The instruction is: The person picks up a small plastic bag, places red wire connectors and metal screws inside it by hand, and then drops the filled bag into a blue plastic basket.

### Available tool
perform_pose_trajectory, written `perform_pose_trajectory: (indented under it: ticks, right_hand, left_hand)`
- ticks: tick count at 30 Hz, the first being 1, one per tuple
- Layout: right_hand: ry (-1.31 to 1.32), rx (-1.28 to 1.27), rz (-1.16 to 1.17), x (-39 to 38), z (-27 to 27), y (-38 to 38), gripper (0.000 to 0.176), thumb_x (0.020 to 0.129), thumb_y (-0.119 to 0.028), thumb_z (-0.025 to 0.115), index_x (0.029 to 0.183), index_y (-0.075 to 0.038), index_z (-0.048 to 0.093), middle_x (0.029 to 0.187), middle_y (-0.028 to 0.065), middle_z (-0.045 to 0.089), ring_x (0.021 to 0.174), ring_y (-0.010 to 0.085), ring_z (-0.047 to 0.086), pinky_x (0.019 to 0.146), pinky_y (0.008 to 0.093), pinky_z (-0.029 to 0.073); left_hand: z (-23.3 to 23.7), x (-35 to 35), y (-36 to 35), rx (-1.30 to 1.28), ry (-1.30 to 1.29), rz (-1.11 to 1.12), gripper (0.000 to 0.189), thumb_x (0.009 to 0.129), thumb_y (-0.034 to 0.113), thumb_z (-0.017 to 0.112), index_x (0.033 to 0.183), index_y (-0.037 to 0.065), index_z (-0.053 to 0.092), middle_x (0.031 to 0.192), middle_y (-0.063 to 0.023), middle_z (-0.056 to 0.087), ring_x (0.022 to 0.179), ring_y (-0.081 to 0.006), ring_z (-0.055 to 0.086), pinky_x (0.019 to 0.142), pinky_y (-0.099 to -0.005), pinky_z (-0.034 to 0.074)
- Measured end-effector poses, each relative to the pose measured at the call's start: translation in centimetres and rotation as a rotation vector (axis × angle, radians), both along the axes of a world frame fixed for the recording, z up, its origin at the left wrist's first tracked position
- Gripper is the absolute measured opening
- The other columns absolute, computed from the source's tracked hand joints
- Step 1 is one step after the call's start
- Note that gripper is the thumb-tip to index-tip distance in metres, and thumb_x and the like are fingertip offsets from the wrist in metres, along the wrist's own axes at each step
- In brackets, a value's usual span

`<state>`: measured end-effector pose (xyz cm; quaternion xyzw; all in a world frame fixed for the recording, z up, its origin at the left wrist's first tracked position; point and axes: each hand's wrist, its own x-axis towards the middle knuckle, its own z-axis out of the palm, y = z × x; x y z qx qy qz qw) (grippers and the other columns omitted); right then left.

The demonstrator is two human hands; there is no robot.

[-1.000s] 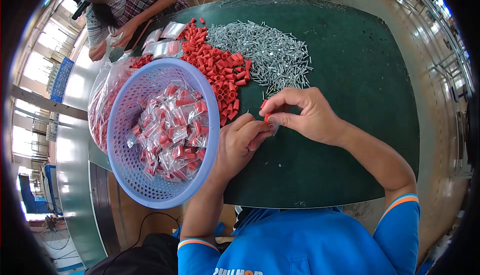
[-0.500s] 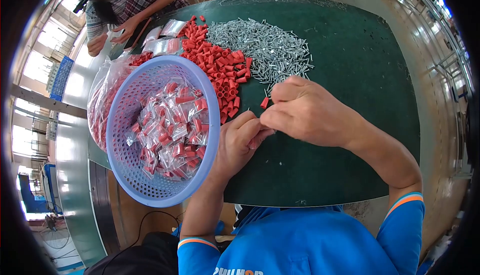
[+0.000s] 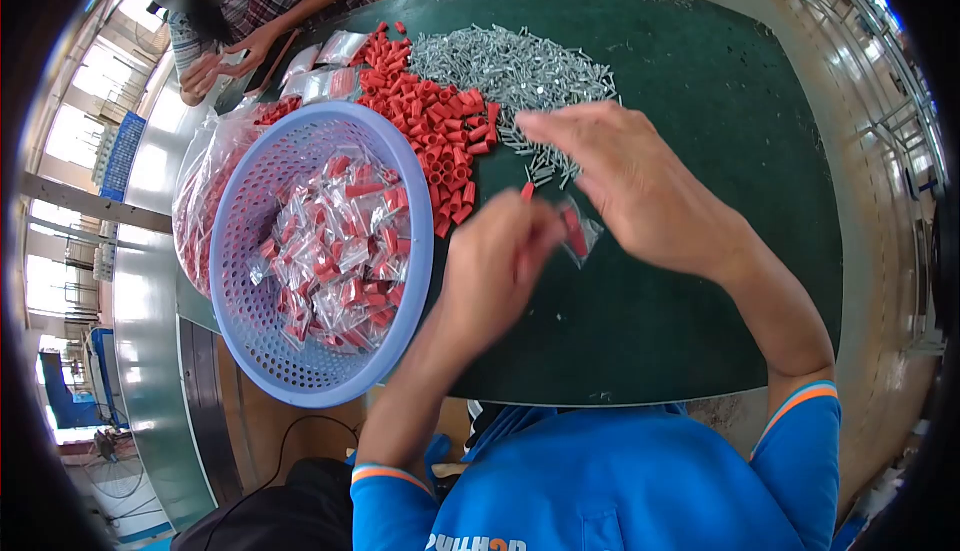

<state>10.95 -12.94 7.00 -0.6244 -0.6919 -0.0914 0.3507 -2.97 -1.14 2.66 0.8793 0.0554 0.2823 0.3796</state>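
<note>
My left hand (image 3: 495, 271) is smeared by motion, with its fingers curled to the right of the basket. At its fingertips is a small clear plastic bag (image 3: 577, 234) with red plastic pieces inside; the exact grip is blurred. My right hand (image 3: 640, 191) is raised above the table, its fingers stretched out and the palm turned toward the left hand. It holds nothing that I can see. One loose red cone-shaped cap (image 3: 527, 191) lies just beyond the left hand. Past the right fingertips spreads a pile of grey screws (image 3: 510, 66).
A light-purple perforated basket (image 3: 225, 251) full of small bags stands at left. Beside it are a heap of red caps (image 3: 430, 126) and a large clear bag (image 3: 195, 196). Across the green table (image 3: 700, 341), a co-worker (image 3: 265, 11) sits near flat plastic packs (image 3: 335, 81).
My hands were together, pinching at something. Now they are apart: the right has opened and lifted, the left has risen with blur, and the small bag shows between them.
</note>
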Motion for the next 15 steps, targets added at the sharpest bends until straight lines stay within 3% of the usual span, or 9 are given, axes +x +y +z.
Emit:
perform_pose_trajectory:
  ticks: [1,2,5,6,7,8,9,11,15]
  right_hand:
    - [0.064,-0.071,-0.032,0.3,-0.5,-0.2,0.053,0.074,0.003,0.054,0.126,-0.005,0.046,0.108,0.0122,0.057,0.103,0.0295,0.052,0.091,0.0392,0.039]
    - [0.115,-0.133,-0.062,1.0,-0.7,0.0,0.06,0.07,0.011,0.052,0.128,-0.005,0.045,0.116,0.0092,0.055,0.108,0.0275,0.05,0.094,0.0385,0.037]
    - [0.153,-0.075,-0.079,1.8,-2.2,-0.2,0.046,0.076,0.002,0.051,0.122,-0.003,0.05,0.099,0.0174,0.06,0.101,0.0335,0.054,0.089,0.0387,0.041]
    - [0.154,-0.071,-0.08,2.0,-2.6,-0.2,0.046,0.076,0.002,0.051,0.122,-0.003,0.05,0.099,0.0174,0.06,0.101,0.0335,0.054,0.089,0.0387,0.041]
    - [0.362,-0.09,-0.057,2.2,-2.8,-0.2,0.041,0.079,0.002,0.05,0.12,-0.001,0.051,0.099,0.0171,0.061,0.099,0.0308,0.057,0.088,0.0368,0.043]
    - [0.571,-0.107,-0.035,2.4,-3.1,-0.1,0.036,0.082,0.001,0.048,0.117,0.0,0.053,0.099,0.0167,0.062,0.097,0.0281,0.059,0.087,0.035,0.044]
    - [0.572,-0.099,-0.042,2.6,-3.3,-0.2,0.036,0.082,0.001,0.048,0.117,0.0,0.053,0.099,0.0167,0.062,0.097,0.0281,0.059,0.087,0.035,0.044]
    - [1.003,-0.213,0.048,2.8,-3.8,-0.4,0.027,0.088,-0.001,0.046,0.113,0.003,0.055,0.1,0.0137,0.064,0.094,0.0199,0.061,0.085,0.0298,0.046]
    - [1.128,-0.268,0.086,3.5,-4.0,-0.5,0.025,0.091,-0.004,0.044,0.112,0.004,0.055,0.1,0.0097,0.064,0.094,0.014,0.06,0.084,0.0261,0.046]
  left_hand:
    - [-0.4,0.5,0.1,0.011,0.018,0.043,0.006,0.077,-0.001,0.062,0.083,0.0,0.06,0.072,-0.0109,0.056,0.063,-0.025,0.056,0.058,-0.0318,0.044]
    - [-0.2,0.5,0.2,0.092,0.073,0.036,0.007,0.078,-0.001,0.063,0.083,0.001,0.058,0.07,-0.0117,0.055,0.058,-0.0247,0.055,0.052,-0.0342,0.044]
    - [1.0,1.2,0.0,-0.113,-0.011,-0.026,0.005,0.079,0.0,0.062,0.082,0.0,0.058,0.069,-0.0112,0.055,0.056,-0.0208,0.053,0.051,-0.0308,0.042]
    - [1.5,1.3,0.4,-0.157,0.08,0.051,0.005,0.079,0.0,0.062,0.082,-0.001,0.058,0.067,-0.0089,0.054,0.055,-0.0161,0.048,0.051,-0.0262,0.039]
    - [1.4,1.6,0.8,-0.197,0.089,0.076,0.004,0.081,0.001,0.061,0.084,-0.001,0.059,0.067,-0.0055,0.053,0.055,-0.0107,0.044,0.052,-0.0233,0.037]
    - [0.6,1.9,1.0,-0.288,0.058,0.055,0.004,0.084,0.003,0.059,0.086,-0.001,0.059,0.067,-0.0028,0.052,0.057,-0.0086,0.043,0.053,-0.0221,0.037]
    - [0.0,2.4,1.1,-0.379,0.028,0.031,0.005,0.086,0.004,0.058,0.087,0.0,0.059,0.068,-0.0001,0.052,0.058,-0.0065,0.042,0.053,-0.021,0.036]
    - [-0.6,2.6,1.1,-0.527,0.047,-0.022,0.007,0.089,0.007,0.055,0.089,0.001,0.058,0.068,0.002,0.05,0.058,-0.0047,0.04,0.053,-0.0194,0.034]
    - [-0.5,2.5,1.1,-0.777,0.074,-0.131,0.012,0.094,0.015,0.05,0.093,0.005,0.055,0.066,0.0073,0.044,0.055,-0.0008,0.034,0.049,-0.0162,0.027]
